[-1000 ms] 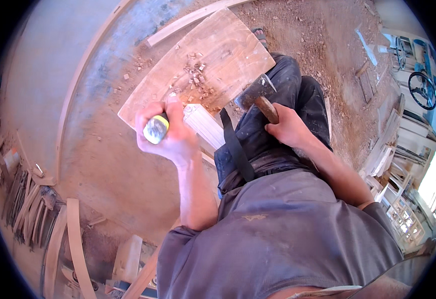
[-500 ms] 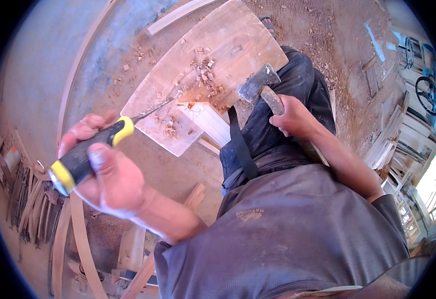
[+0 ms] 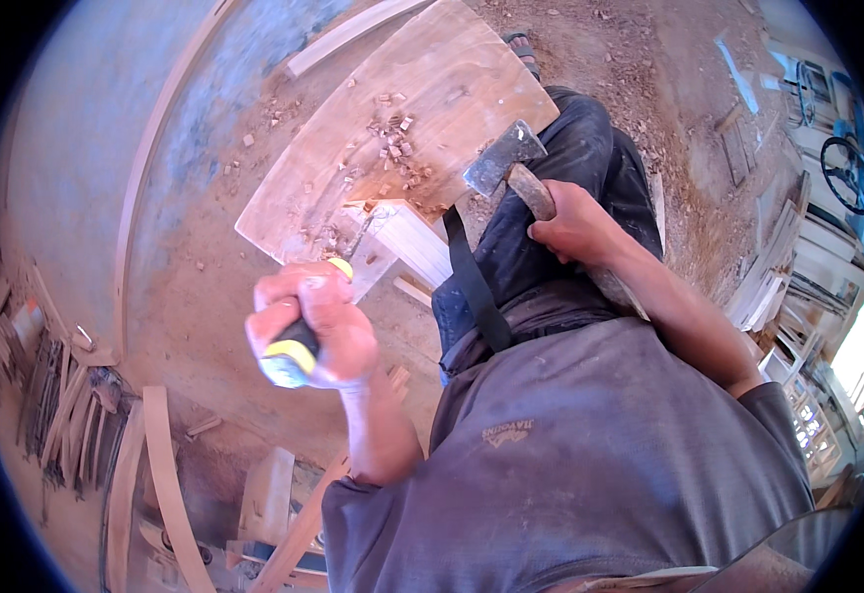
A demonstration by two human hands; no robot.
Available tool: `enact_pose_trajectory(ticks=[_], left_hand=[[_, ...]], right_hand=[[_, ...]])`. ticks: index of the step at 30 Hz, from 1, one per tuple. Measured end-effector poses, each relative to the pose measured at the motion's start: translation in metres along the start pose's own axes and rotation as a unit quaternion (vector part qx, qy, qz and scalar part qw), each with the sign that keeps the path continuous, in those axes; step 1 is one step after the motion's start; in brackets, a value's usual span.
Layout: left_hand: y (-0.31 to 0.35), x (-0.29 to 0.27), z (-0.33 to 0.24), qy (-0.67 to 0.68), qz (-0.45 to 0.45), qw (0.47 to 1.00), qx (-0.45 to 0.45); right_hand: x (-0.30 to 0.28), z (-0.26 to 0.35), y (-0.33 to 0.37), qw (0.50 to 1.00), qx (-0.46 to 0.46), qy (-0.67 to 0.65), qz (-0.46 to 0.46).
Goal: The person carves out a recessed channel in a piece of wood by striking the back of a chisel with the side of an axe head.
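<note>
My left hand point(image 3: 328, 314) is wrapped round the black and yellow handle of a chisel point(image 3: 294, 348). The chisel's blade points away from me, its tip near the end of a pale squared timber point(image 3: 414, 239), though I cannot tell whether they touch. That timber lies on a broad wooden board point(image 3: 462, 74), with a cut and pencil marks at its far end. In my right hand point(image 3: 578, 229) is the wooden handle of a hatchet point(image 3: 506, 158); its grey head sits above my thigh, just right of the timber. A dark strap point(image 3: 472, 287) crosses the timber's near end.
Wood chips point(image 3: 392, 148) are scattered over the board. Beyond it lies a pale plank point(image 3: 353, 38) on the floor, and a long curved strip point(image 3: 145, 168) runs along the left. Several offcuts point(image 3: 61, 415) lean at far left. A blue-framed machine with a handwheel point(image 3: 847, 176) stands at right.
My left hand has swung in to the right, bringing the chisel from out at the left to beside the timber. The hatchet in my right hand has barely shifted.
</note>
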State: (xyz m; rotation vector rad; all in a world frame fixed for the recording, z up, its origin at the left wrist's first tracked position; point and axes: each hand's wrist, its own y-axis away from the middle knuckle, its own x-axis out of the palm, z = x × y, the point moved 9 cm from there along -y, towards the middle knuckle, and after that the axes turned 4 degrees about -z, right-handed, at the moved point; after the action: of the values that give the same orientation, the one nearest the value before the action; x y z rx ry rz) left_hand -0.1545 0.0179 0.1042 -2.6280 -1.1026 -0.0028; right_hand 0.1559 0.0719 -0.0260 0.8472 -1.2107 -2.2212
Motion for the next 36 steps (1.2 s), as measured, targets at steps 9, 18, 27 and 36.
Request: enact_pose_trajectory(ticks=[9,18,27,36], left_hand=[[0.07,0.059,-0.026,-0.137,0.249,0.958,0.043],[-0.005,0.003,0.005,-0.014,0.126,0.992,-0.009],[-0.029,-0.029,0.051,0.139,-0.01,0.983,-0.117],[-0.03,-0.009,0.031,0.107,0.007,0.992,-0.07]], right_hand=[[0.0,-0.001,0.006,1.0,-0.013,-0.014,-0.007],[-0.002,-0.011,0.007,1.0,-0.029,0.006,-0.01],[0.0,-0.018,0.009,0.999,-0.039,-0.016,-0.007],[-0.001,-0.021,0.008,0.999,-0.045,-0.023,-0.01]])
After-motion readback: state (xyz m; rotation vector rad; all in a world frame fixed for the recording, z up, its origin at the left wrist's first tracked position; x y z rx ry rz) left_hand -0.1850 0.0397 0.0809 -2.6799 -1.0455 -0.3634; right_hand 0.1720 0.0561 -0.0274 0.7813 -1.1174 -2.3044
